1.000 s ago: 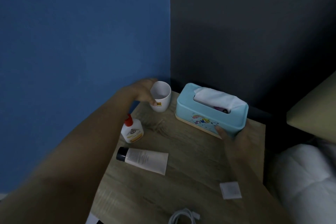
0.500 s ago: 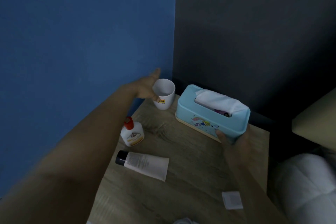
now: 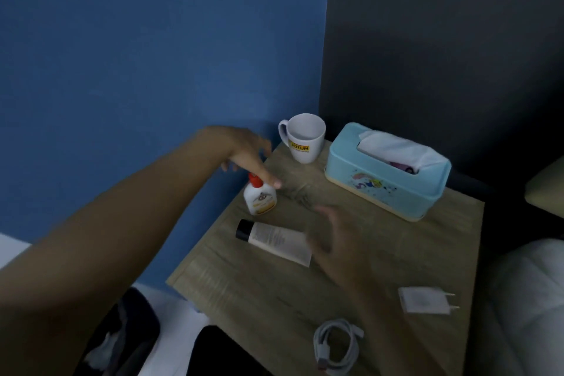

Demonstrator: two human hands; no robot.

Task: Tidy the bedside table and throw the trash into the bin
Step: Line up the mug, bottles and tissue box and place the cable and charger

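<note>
- A coiled white cable [image 3: 337,345] and a charger plug [image 3: 422,300] lie at the bedside table's [image 3: 381,241] near edge.
- My right hand [image 3: 332,232], blurred and empty with fingers spread, hovers over the cream tube [image 3: 276,238] mid-table.
- My left hand [image 3: 247,152], fingers loose, touches the red-capped bottle [image 3: 259,197] at the left edge.
- The mug [image 3: 305,136] and tissue box [image 3: 387,172] stand along the far edge.

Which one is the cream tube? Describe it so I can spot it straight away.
On the wooden bedside table, look at the left half, nearer than the small red-capped bottle. The cream tube lies flat there: long, off-white, with a black cap, the only item lying on its side.
</note>
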